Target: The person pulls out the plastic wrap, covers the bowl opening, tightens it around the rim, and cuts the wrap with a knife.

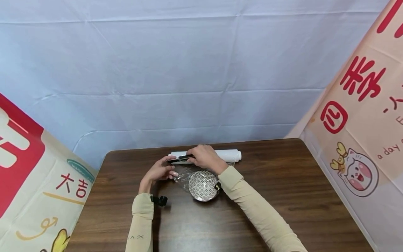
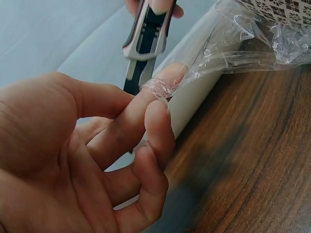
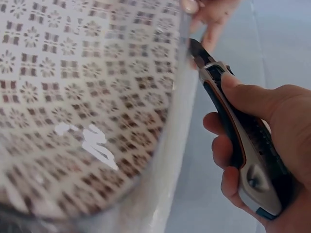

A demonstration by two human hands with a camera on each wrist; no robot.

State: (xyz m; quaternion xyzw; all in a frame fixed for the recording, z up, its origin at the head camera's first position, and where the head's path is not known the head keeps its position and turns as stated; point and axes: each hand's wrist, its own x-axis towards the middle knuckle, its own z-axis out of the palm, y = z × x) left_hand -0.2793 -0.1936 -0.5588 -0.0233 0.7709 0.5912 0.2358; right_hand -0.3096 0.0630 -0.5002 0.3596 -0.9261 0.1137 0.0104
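Observation:
My right hand (image 1: 206, 156) grips a utility knife (image 3: 243, 141), its thumb on the slider and its blade out beyond the handle. The blade points at my left hand (image 1: 158, 170), close to the fingers. In the left wrist view, gathered plastic wrap (image 2: 214, 58) runs to the left fingertips, which are curled and pinch its edge. A white roll of wrap (image 1: 227, 155) lies behind the hands. The clear film stretches from there over a patterned round bowl (image 1: 203, 185), which stands in front of the roll, partly beside the right cuff.
The brown wooden table (image 1: 283, 196) extends to both sides and toward me. Its back edge lies close to a pale hanging cloth (image 1: 176, 77). Printed banners (image 1: 355, 105) flank the table. A small dark camera (image 1: 162, 201) sits on the left wrist.

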